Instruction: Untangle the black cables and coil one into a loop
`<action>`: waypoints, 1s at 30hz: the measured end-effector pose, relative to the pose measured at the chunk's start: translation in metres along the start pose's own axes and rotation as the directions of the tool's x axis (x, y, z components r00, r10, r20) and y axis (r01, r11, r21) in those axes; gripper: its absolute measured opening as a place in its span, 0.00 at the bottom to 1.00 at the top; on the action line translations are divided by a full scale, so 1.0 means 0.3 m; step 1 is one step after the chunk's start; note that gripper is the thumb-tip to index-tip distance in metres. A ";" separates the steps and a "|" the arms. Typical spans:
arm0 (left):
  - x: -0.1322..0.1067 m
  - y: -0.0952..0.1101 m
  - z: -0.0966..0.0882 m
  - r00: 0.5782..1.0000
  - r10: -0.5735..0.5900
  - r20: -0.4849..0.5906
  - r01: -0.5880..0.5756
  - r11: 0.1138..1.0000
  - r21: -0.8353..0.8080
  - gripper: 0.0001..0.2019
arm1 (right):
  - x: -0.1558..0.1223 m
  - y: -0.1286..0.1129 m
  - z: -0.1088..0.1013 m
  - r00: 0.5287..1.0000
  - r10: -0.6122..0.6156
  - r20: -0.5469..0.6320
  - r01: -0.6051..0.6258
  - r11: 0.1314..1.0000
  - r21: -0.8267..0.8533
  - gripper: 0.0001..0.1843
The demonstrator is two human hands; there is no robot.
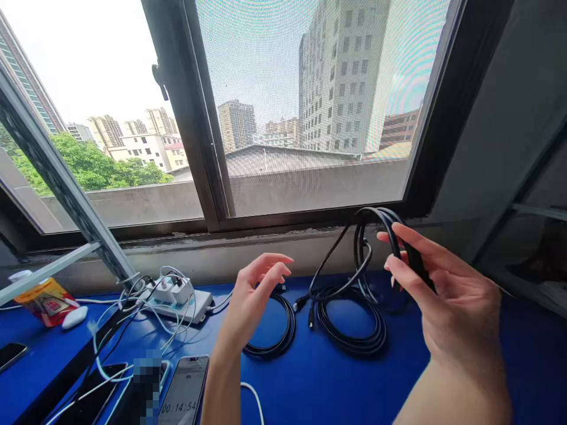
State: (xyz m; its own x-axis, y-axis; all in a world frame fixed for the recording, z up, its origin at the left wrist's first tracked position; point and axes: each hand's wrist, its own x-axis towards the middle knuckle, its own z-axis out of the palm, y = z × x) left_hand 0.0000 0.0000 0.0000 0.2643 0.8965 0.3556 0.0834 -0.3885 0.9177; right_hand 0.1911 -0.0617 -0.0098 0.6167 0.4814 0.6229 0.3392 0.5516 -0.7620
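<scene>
My right hand (447, 289) is raised at the right with a black cable (385, 221) gripped between thumb and fingers. Its loops hang down to the left, and loose lengths trail to the tabletop. Under them lies a coiled black cable (352, 348) with connector ends beside it. My left hand (257, 289) hovers over the table with bent fingers, thumb apart from them, and nothing visible in its grasp. Just right of it, partly hidden behind the wrist, is a smaller black cable coil (290, 339). A connector plug (301, 303) lies between the two coils.
A white power strip (199, 307) with adapters and tangled thin cords stands at the left. Nearer are a phone showing a timer (185, 383) and other devices. An orange and red packet (48, 301) sits far left. A window (310, 118) rises behind the blue table (319, 395).
</scene>
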 end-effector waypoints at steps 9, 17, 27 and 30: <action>-0.031 0.041 0.085 0.954 -0.098 0.285 0.084 0.995 0.062 0.17 | -0.035 -0.051 0.163 0.957 -0.033 0.289 -0.019 0.984 0.175 0.14; -0.017 0.025 0.000 0.941 -0.186 0.284 0.204 0.979 -0.033 0.16 | -0.050 -0.037 0.221 0.913 -0.032 0.407 -0.016 0.993 0.114 0.16; -0.021 0.045 -0.102 0.974 -0.045 -0.221 -0.074 0.862 -0.501 0.16 | -0.024 0.019 0.253 0.917 0.254 0.307 -0.266 0.964 -0.003 0.24; -0.013 0.047 -0.100 0.927 -0.033 -0.374 -0.194 0.811 -0.552 0.20 | -0.011 0.027 0.242 0.940 0.224 0.257 -0.242 0.970 0.038 0.20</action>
State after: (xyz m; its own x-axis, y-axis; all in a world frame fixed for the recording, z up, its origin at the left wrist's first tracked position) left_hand -0.0288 -0.0027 0.0169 -0.1174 0.9234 0.3655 -0.5144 -0.3714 0.7730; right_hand 0.1403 -0.0093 -0.0052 0.4732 0.7512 0.4602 0.1529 0.4444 -0.8827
